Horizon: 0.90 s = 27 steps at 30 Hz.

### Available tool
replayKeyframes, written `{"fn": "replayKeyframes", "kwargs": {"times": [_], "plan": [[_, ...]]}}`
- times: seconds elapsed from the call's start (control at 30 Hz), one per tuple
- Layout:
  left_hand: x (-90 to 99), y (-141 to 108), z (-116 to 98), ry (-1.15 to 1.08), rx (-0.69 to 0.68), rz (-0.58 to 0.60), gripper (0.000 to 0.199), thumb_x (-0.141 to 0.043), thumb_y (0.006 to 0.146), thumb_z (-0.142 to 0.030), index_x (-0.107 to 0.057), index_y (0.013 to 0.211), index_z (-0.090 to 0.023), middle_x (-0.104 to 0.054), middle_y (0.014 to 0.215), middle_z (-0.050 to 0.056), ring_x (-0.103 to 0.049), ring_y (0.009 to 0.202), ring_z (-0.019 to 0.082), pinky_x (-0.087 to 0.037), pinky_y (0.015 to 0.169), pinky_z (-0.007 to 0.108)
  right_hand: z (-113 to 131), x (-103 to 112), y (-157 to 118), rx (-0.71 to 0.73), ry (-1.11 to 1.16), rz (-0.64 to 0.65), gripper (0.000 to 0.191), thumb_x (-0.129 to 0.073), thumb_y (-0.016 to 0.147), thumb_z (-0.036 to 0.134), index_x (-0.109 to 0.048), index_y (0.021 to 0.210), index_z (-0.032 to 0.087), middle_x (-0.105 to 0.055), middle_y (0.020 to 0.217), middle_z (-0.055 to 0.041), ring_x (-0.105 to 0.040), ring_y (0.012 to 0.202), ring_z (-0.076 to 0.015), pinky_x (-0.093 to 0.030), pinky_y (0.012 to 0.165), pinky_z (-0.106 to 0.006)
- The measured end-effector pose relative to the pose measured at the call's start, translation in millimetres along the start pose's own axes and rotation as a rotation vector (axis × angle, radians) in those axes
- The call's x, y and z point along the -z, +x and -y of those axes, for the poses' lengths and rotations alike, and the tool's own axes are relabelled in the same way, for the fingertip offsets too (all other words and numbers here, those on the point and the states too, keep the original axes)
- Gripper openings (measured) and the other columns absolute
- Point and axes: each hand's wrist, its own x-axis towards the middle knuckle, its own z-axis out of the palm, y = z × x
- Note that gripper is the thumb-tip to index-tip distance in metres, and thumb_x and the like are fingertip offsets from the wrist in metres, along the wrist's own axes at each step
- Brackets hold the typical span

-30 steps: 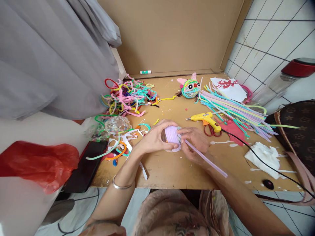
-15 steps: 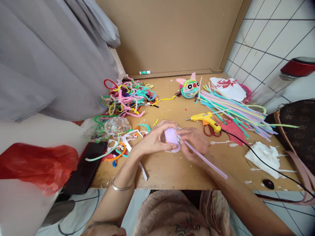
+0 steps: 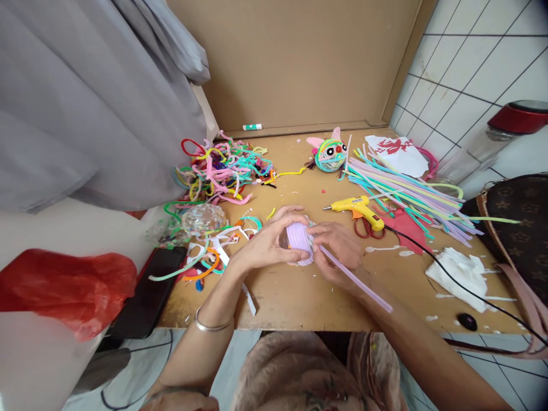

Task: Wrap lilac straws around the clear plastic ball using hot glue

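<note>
My left hand (image 3: 274,237) is wrapped round a small clear plastic ball or bottle piece covered by side-by-side rows of lilac pipe cleaner, the wrapped piece (image 3: 298,240). From the other side, my right hand (image 3: 340,248) pinches a lilac pipe cleaner (image 3: 357,279) against the wrapped piece. Its loose end slants down to the right over my right forearm. What the right fingertips cover is hidden. Beyond the right hand lies a yellow hot glue gun (image 3: 357,209), its nozzle pointing left. Red-handled scissors (image 3: 363,229) sit partly under it.
At the back left, tangled pipe cleaners (image 3: 226,168) lie in a heap; a straight bundle (image 3: 411,185) is at right. A decorated ball with pink ears (image 3: 331,151) stands at the back. The glue gun's black cord (image 3: 462,288) crosses the right side, past a white tissue (image 3: 458,277).
Both hands keep almost the same place and grip. The loose end of the lilac pipe cleaner has shifted very slightly to the left.
</note>
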Motion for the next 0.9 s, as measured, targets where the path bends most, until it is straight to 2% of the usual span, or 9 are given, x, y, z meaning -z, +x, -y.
{"fn": "replayKeyframes", "kwargs": {"times": [0.13, 0.53, 0.77, 0.9], "plan": [[-0.8, 0.5, 1.4, 0.004, -0.011, -0.023, 0.051, -0.078, 0.071, -0.035, -0.056, 0.115, -0.024, -0.045, 0.134, 0.012, -0.039, 0.137, 0.031, -0.033, 0.112, 0.053, -1.7, 0.3, -3.0, -0.025, -0.004, 0.039, 0.018, -0.055, 0.079, 0.009, -0.055, 0.09, 0.023, -0.073, 0.092, -0.0056, -0.07, 0.085, -0.0194, -0.058, 0.078, -0.037], [-2.2, 0.7, 0.7, 0.025, 0.021, -0.046, 0.053, -0.08, 0.071, -0.042, -0.06, 0.117, -0.024, -0.046, 0.133, 0.013, -0.04, 0.136, 0.03, -0.034, 0.112, 0.051, 1.0, 1.8, 3.5, -0.107, 0.062, 0.013, 0.019, -0.054, 0.079, 0.007, -0.056, 0.09, 0.023, -0.072, 0.092, -0.0064, -0.07, 0.085, -0.0196, -0.057, 0.075, -0.037], [-1.9, 0.2, 1.7, 0.083, 0.024, -0.072, 0.058, -0.081, 0.068, -0.047, -0.063, 0.118, -0.024, -0.048, 0.128, 0.012, -0.042, 0.132, 0.029, -0.037, 0.111, 0.048, 0.5, 1.5, 3.3, -0.113, 0.055, 0.013, 0.02, -0.053, 0.079, 0.005, -0.055, 0.088, 0.023, -0.071, 0.089, -0.0057, -0.069, 0.084, -0.0185, -0.058, 0.074, -0.036], [0.9, -1.3, 0.4, 0.096, 0.015, -0.068, 0.058, -0.079, 0.071, -0.047, -0.063, 0.121, -0.025, -0.049, 0.126, 0.011, -0.045, 0.128, 0.027, -0.038, 0.11, 0.046, 0.4, 1.2, 3.4, -0.088, 0.023, 0.018, 0.018, -0.055, 0.079, 0.005, -0.055, 0.087, 0.022, -0.071, 0.089, -0.0077, -0.069, 0.085, -0.0187, -0.058, 0.074, -0.035]]}}
